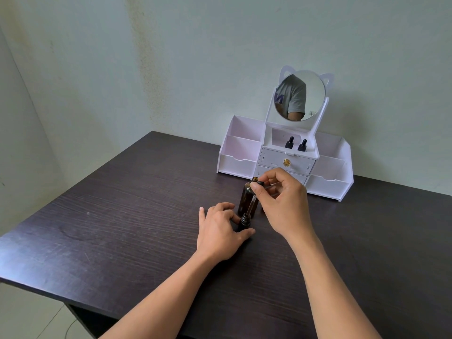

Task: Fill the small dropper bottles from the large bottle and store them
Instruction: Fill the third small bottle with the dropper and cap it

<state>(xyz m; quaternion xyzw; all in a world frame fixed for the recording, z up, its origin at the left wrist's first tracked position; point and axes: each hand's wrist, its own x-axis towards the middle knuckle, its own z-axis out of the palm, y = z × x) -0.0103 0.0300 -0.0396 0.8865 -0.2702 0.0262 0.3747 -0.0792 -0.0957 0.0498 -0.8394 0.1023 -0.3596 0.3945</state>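
Head camera is showing the left hand (220, 232) gripping a small bottle (244, 222), while the right hand (281, 204) is pinching a dropper (252, 203) above it, big bottle (244, 195) just behind.

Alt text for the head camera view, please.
A right hand pinches a dropper, its tip at the small dropper bottle the left hand grips, beside an open large amber bottle on a dark table. Two dropper bottles sit in a white organizer.

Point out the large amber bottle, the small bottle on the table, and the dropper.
large amber bottle (244, 198): head view, on its brown body.
small bottle (245, 219): head view, on its threaded neck.
dropper (259, 184): head view, on its black collar.
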